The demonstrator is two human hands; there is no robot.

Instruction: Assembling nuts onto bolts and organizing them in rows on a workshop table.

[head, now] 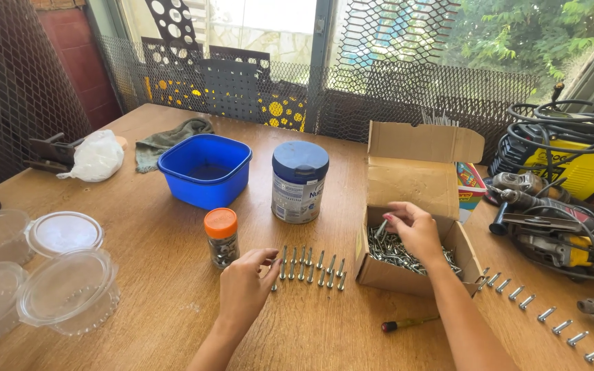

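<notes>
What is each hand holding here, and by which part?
The right hand, in the cardboard box, pinches one bolt near its upper end. The left hand touches the bolt row, holding nothing.

Both forearms are bare, with no sleeves in view. The left hand and right hand wear no gloves. The right fingernails look painted.

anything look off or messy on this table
Nothing spilled or damaged. The bolts by the left hand lie in neat rows; the right hand is in the open cardboard box. Only a small screwdriver lies loose nearby.
</notes>
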